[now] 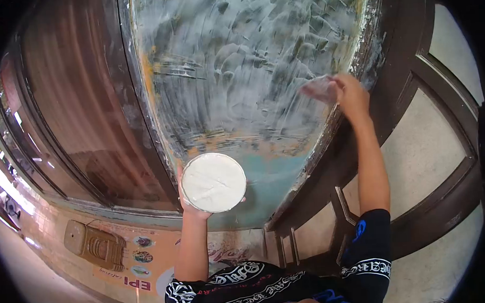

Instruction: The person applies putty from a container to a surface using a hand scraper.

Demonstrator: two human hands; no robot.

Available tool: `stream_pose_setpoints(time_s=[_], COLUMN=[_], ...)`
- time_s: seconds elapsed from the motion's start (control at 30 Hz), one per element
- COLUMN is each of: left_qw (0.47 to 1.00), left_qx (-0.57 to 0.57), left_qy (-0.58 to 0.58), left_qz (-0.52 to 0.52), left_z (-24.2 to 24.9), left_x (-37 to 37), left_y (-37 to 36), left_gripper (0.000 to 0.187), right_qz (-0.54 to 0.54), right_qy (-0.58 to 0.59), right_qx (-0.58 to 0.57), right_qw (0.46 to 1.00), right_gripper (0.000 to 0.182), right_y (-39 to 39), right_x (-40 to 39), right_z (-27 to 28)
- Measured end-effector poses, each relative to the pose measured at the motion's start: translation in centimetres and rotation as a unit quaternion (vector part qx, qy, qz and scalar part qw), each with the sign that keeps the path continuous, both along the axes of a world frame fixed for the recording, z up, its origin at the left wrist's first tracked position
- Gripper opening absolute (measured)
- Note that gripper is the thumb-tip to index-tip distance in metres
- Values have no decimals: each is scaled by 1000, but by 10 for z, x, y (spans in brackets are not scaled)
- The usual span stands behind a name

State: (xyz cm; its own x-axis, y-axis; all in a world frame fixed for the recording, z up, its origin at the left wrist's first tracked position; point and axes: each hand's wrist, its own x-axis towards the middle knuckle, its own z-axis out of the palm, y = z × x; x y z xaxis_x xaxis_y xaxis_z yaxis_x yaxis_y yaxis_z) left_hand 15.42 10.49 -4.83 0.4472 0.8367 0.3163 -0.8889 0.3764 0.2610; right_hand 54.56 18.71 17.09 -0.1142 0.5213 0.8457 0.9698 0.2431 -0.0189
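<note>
A round container [213,183] filled with white paste rests in my left hand [195,210], whose fingers wrap around its side and underside. Up at the right, my right hand [352,97] pinches a flat, reddish-brown spreader [319,89], slightly blurred, against or close to the panel. The tall blue-green panel [249,59] is coated with streaky white smears over its upper and middle parts. Its lower part [265,177] shows plain blue-green, with orange-brown patches along the border of the smears.
Dark wooden frames with pale panels [426,143] stand at the right. Brown glazed panels [72,94] are at the left. Below them, a brown plastic stool [95,244] is beside a printed banner [150,258] with food pictures.
</note>
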Motion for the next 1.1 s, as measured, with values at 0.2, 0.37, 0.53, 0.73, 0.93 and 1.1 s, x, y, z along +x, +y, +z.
stream_pose_setpoints(time_s=[0.2, 0.37, 0.53, 0.73, 0.93, 1.1], left_qw=[1000, 1000, 1000, 1000, 1000, 999], left_qx=[-17, 1, 4, -4, 1, -37], left_qy=[-15, -25, 10, -4, -6, -10], left_qz=[4, -12, -4, 14, 10, 33], left_z=[-6, -2, 4, -10, -4, -14], left_x=[-7, -3, 0, -11, -13, -14], left_y=[-4, -4, -4, -3, -10, -6], left_gripper=[89, 90, 88, 87, 90, 90], right_qz=[131, 76, 11, 55, 107, 23], right_qy=[78, -76, -21, 126, -118, -125], right_qx=[-24, -184, -33, -36, -198, -143], right_qw=[988, 977, 999, 990, 967, 982], right_gripper=[18, 16, 20, 21, 15, 10], right_y=[-10, 5, 24, -11, 6, 39], right_x=[16, -23, -4, 4, -54, -51], right_z=[-25, -106, -1, 62, -116, -114])
